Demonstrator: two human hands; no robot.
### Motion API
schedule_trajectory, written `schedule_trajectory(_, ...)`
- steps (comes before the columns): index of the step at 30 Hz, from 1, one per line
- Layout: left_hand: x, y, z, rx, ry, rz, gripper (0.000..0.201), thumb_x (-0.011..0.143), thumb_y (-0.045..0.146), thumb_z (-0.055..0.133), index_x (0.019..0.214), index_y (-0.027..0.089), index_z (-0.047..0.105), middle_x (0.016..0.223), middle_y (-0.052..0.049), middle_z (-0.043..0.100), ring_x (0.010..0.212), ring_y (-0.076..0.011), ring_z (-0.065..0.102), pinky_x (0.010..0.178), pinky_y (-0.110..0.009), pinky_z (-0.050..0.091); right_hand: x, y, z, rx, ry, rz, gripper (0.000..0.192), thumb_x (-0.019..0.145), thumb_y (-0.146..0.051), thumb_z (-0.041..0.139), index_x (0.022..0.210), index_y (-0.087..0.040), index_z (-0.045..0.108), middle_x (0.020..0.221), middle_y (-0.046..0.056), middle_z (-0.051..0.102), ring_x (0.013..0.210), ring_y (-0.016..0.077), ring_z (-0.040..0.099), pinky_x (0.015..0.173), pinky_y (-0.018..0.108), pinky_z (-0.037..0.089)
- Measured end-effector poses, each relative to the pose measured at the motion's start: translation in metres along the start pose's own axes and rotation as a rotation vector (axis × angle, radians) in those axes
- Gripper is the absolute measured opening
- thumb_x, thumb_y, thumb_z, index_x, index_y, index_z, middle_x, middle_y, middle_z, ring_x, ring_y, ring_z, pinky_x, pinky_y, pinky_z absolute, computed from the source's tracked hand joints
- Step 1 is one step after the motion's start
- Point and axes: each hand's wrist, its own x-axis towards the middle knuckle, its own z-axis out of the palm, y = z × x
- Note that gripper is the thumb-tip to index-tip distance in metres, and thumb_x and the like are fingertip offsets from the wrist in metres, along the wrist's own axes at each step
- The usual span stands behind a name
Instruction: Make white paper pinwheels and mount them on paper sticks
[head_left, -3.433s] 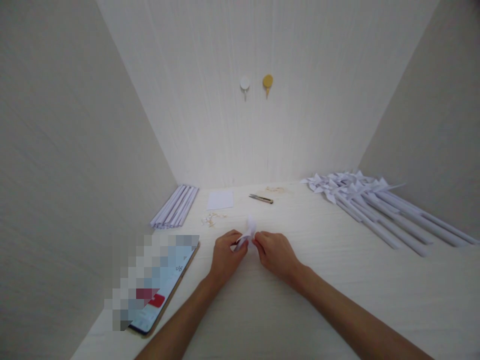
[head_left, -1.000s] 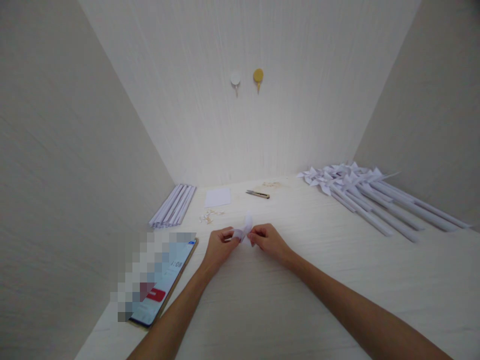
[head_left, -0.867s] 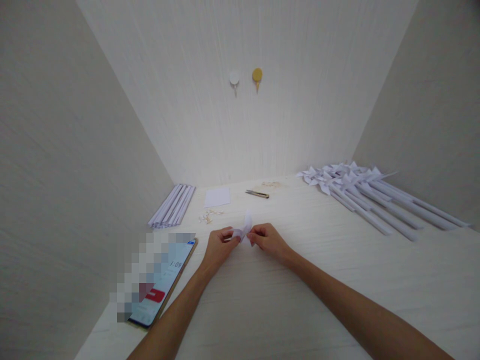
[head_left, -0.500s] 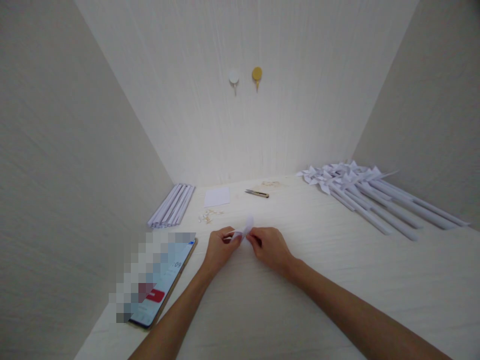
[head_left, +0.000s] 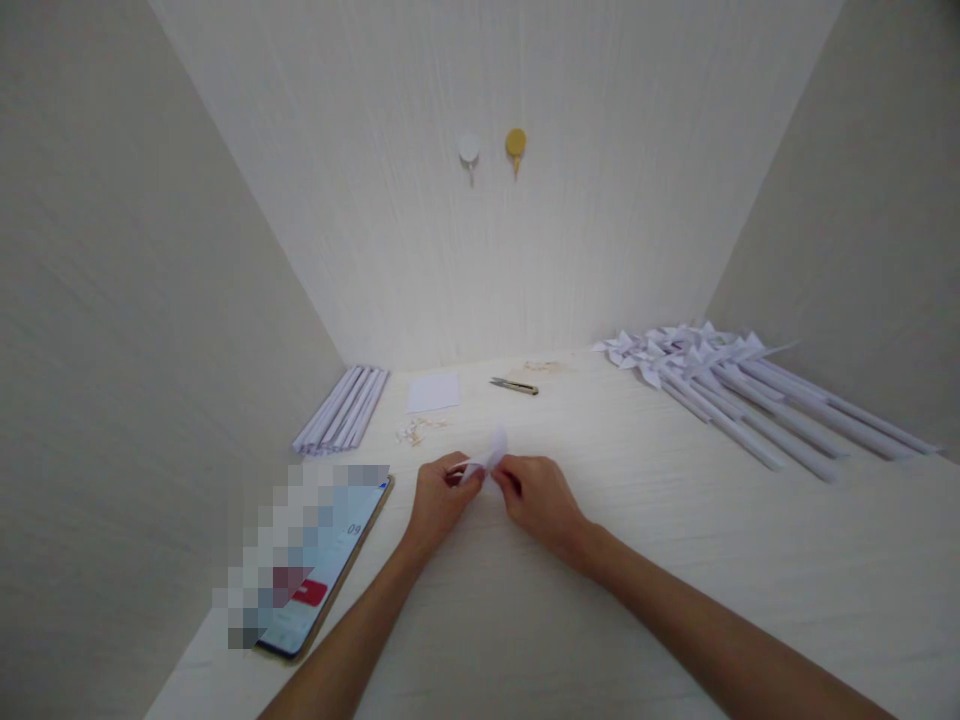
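Note:
My left hand (head_left: pixel 436 498) and my right hand (head_left: pixel 538 497) meet at the middle of the white table (head_left: pixel 675 560), both pinching a small folded piece of white paper (head_left: pixel 491 450). One corner of the paper sticks up between my fingertips; the lower part is hidden by them. Both hands hover just above or rest on the tabletop; I cannot tell which.
Several white paper pinwheels on rolled sticks (head_left: pixel 742 390) lie at the right. A bundle of rolled paper sticks (head_left: pixel 343 408) lies at the left wall. A paper square (head_left: pixel 433 392), small snips (head_left: pixel 514 386), tiny scraps (head_left: pixel 415 431) and a phone (head_left: pixel 319 570) are nearby. Two wall hooks (head_left: pixel 491 148) hang above.
My hands have stayed together on the paper, with small finger shifts folding it. The view has tilted slightly. Nothing else on the table has moved.

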Motion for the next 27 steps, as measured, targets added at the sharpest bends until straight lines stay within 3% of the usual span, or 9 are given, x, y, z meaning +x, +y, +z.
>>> schedule_trajectory(3,0.0,0.002,0.0,-0.015,0.012,-0.006,0.012,0.06,0.023,0.054,0.058,0.013,0.061,0.057,0.001,0.058,0.057,-0.0111,0.053,0.053,-0.019,0.043,-0.001,-0.001,0.0,-0.081,0.014,-0.05,0.02,0.077,-0.018,0.043,0.064,-0.015,0.059,0.062,0.005,0.061,0.053,0.0125,0.049,0.052,0.023,0.029)
schedule_trajectory(8,0.0,0.001,-0.001,-0.021,-0.002,-0.007,0.013,0.06,0.023,0.056,0.058,0.012,0.061,0.058,0.001,0.058,0.057,-0.0102,0.052,0.052,-0.018,0.042,0.007,0.001,0.003,0.335,-0.07,0.252,0.023,0.07,-0.017,0.049,0.047,-0.015,0.05,0.044,-0.002,0.047,0.044,0.0084,0.04,0.046,0.021,0.027)
schedule_trajectory(10,-0.001,0.001,-0.001,-0.019,-0.008,-0.011,0.014,0.06,0.025,0.057,0.059,0.012,0.062,0.059,0.0,0.058,0.056,-0.0099,0.051,0.05,-0.018,0.041,0.009,0.002,0.004,0.444,-0.107,0.288,0.023,0.07,-0.017,0.049,0.046,-0.015,0.048,0.042,-0.004,0.042,0.042,0.0076,0.037,0.045,0.021,0.026)
schedule_trajectory(18,0.0,0.004,-0.001,-0.08,0.063,-0.036,0.012,0.059,0.022,0.057,0.053,0.012,0.063,0.058,0.001,0.055,0.054,-0.0093,0.049,0.049,-0.018,0.04,0.006,0.004,0.005,0.474,-0.04,0.152,0.021,0.069,-0.018,0.048,0.049,-0.016,0.045,0.046,-0.005,0.041,0.047,0.008,0.036,0.049,0.021,0.026)
schedule_trajectory(27,-0.001,0.007,-0.001,-0.072,0.077,-0.037,0.013,0.059,0.019,0.056,0.048,0.013,0.058,0.049,0.003,0.051,0.048,-0.0076,0.045,0.047,-0.018,0.037,0.006,0.008,0.009,0.506,-0.011,0.117,0.022,0.07,-0.021,0.047,0.049,-0.016,0.045,0.047,-0.004,0.041,0.048,0.0084,0.036,0.049,0.021,0.027)
